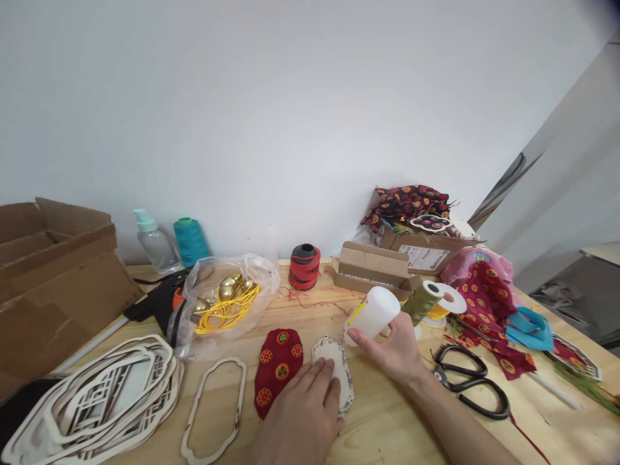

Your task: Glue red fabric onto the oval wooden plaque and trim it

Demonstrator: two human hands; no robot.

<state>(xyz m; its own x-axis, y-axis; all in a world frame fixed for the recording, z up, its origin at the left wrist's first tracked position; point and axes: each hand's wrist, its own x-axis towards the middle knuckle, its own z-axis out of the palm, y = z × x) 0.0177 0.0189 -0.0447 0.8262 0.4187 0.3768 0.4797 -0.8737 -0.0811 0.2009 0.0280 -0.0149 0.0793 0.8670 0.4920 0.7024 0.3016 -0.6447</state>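
Note:
My left hand [303, 413] lies flat, fingers stretched, on a small white wooden plaque [336, 363] on the wooden table [382, 426]. Just left of it lies a red patterned fabric piece [277, 367] cut to the same shape. My right hand [394, 349] grips a white glue bottle [372, 314] tilted on its side, its nozzle end pointing down-left toward the plaque. An empty wooden frame [213, 408] of matching outline lies further left.
Black scissors [472, 381] lie right of my right arm. A stack of carved wooden frames [97, 400], a glue gun [157, 298], a bag of gold bells with yellow cord [225, 297], thread spools [304, 266], cardboard boxes [53, 278] and patterned fabric [484, 303] surround the work spot.

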